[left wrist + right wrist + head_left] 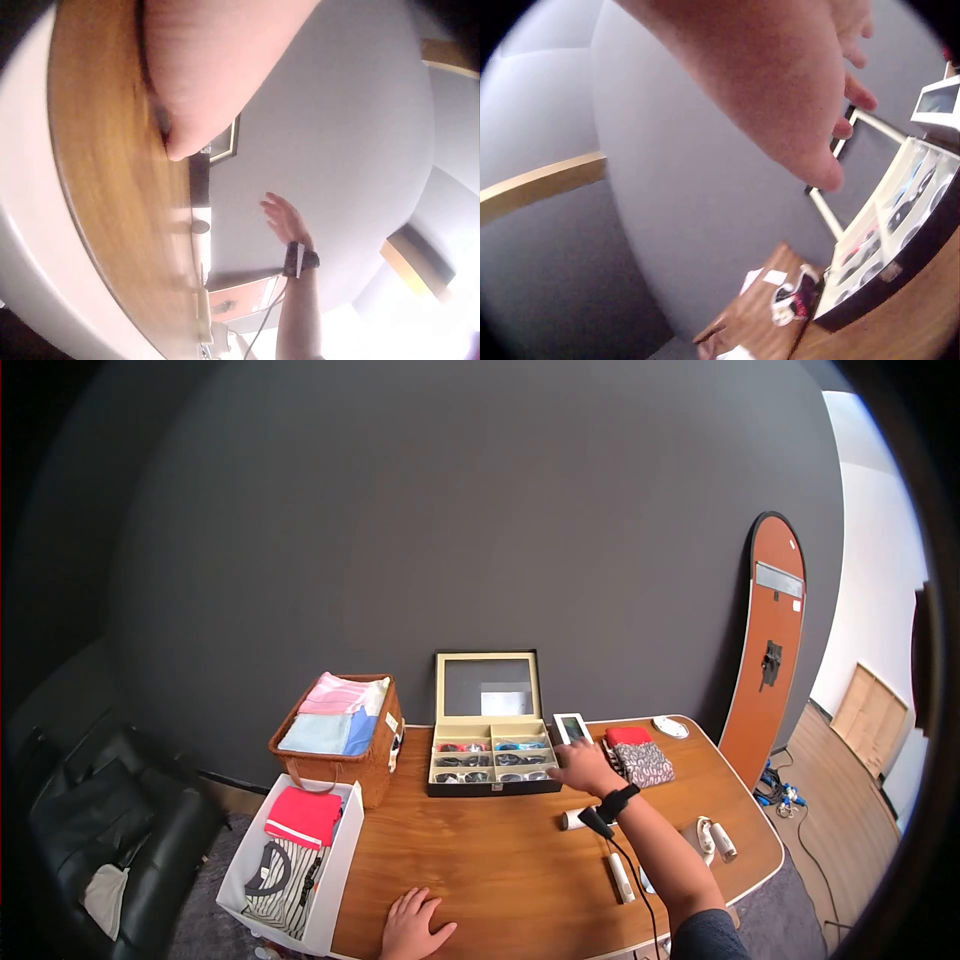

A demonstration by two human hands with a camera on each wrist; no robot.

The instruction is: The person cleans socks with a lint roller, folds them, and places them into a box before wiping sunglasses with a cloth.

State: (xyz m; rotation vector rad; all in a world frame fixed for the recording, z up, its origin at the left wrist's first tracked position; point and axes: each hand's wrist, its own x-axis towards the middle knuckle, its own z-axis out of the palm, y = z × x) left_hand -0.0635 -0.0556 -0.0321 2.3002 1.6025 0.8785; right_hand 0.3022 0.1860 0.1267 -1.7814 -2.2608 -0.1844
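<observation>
My left hand (pixel 412 925) rests on the wooden table near its front edge, fingers spread. Over the table's far side, my right hand (pixel 587 768) reaches out with loosely extended fingers and holds nothing; a black band circles its wrist. In the head view it overlaps the right end of an eyewear display case (pixel 493 788). The case's windowed lid (pixel 487 688) is raised, and several pairs of glasses (pixel 520 758) lie in its cream compartments. The right wrist view shows my right hand (pixel 780 97) raised in front of the case (pixel 889 274). Beside the case stands a white box with a dark window (pixel 572 729).
A woven basket (pixel 381 745) with folded cloths stands at the back left, a white bin (pixel 340 870) of clothes before it. To the right lie folded patterned cloth (pixel 645 763), a white disc (pixel 670 728), a white cylinder (pixel 573 819) and white devices (pixel 622 878). A dark cable (pixel 645 895) crosses the front.
</observation>
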